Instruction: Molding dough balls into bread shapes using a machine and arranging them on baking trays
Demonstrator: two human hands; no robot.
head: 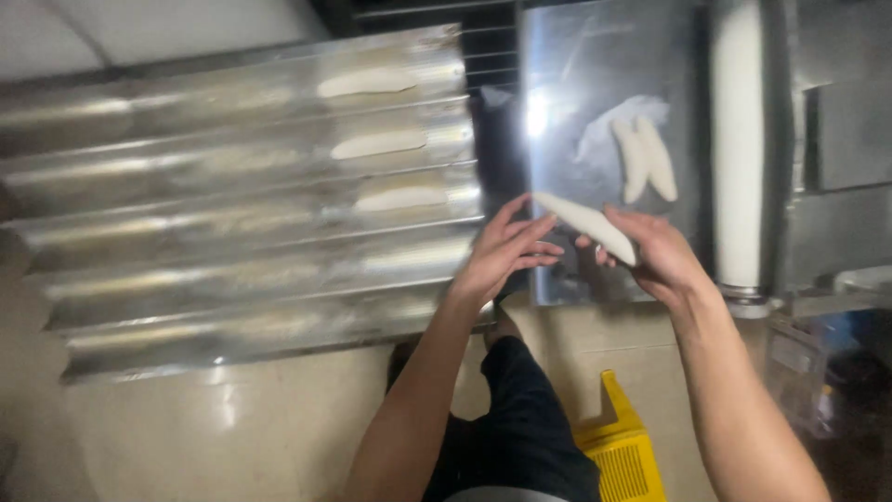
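Dough piece (pixel 587 223), long and pale, is gripped by both hands: the right hand (pixel 656 253) closes on its lower end, the left hand (pixel 506 249) pinches its pointed tip with loosely spread fingers. Left of the hands lies a corrugated metal tray (pixel 186 270) holding three shaped dough strips (pixel 379 144). Just beyond the hands, two dough pieces (pixel 645 158) rest on a steel worktop (pixel 595 84).

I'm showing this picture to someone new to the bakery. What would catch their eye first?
Probably the long white dough piece held between the left hand and right hand at the centre. Next, the big ridged metal tray on the left, with three dough pieces in its upper grooves. Two more pieces lie on the shiny metal plate behind the hands.
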